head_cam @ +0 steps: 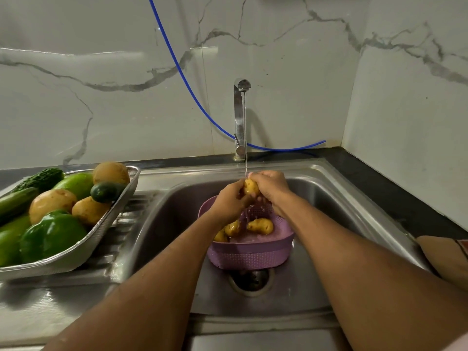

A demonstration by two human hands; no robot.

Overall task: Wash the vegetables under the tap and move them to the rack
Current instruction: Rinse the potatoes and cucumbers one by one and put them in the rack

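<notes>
At the far left we see a metal rack (111,219) resting on the ridged drainboard of the sink, piled with vegetables: a bumpy bitter gourd (41,178) at the back, a cucumber (15,202) at the left edge, a pale green mango-like fruit (76,183), three large potatoes (52,202), a small dark green cucumber (105,191) lying against the rack's right rim, and a glossy green pepper (52,235) at the front.

Moving right, we come to the steel sink (177,224), with a purple plastic basket (249,254) sitting in the basin just behind the drain (252,279). Inside the basket we see a few small wet potatoes (260,225).

Above the basket our left hand (228,201) and right hand (271,187) meet around one small potato (251,187). Both hands have their fingers curled round it, pressing it between them, directly under the thin stream of water (245,138) falling from the chrome tap (239,117). Water splashes down into the basket below.

Behind the tap, a blue hose (177,67) curves down the marble wall and runs along the dark counter (379,188) to the right. At the far right edge a brown cloth (440,257) lies on the sink's rim.
</notes>
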